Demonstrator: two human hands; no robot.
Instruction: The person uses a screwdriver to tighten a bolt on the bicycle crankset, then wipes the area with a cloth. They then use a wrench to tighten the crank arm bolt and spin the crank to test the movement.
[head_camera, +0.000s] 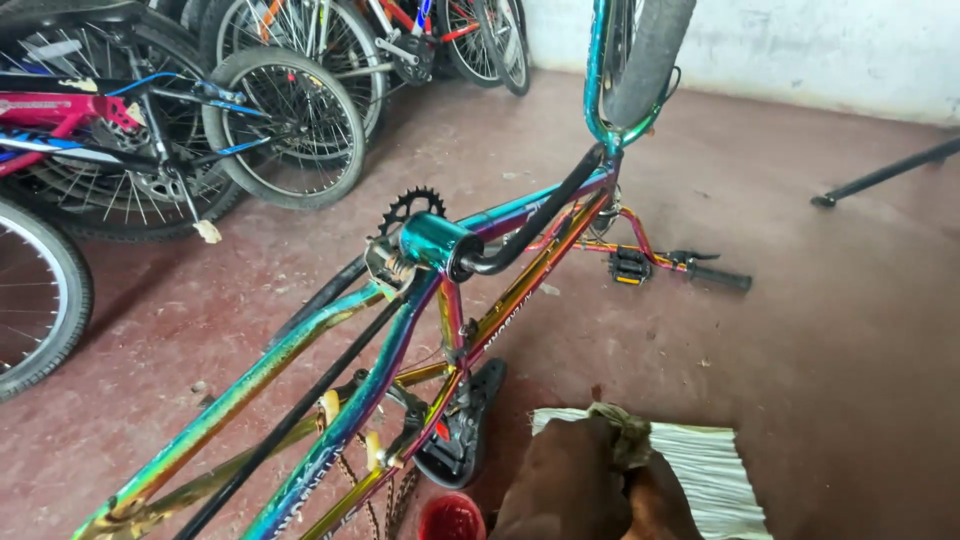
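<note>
Your left hand (565, 480) and right hand (660, 500) meet low in the view, fingers closed together on a dirty rag (622, 432) above a stack of papers (705, 465) on the floor. The upside-down iridescent bicycle frame (440, 330) stands just beside, left of them, with a red cup (450, 517) near your left hand.

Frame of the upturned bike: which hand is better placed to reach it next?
Left, probably. The left hand is nearer the frame and saddle; the right hand sits farther off, over the paper stack. Both touch the rag.
</note>
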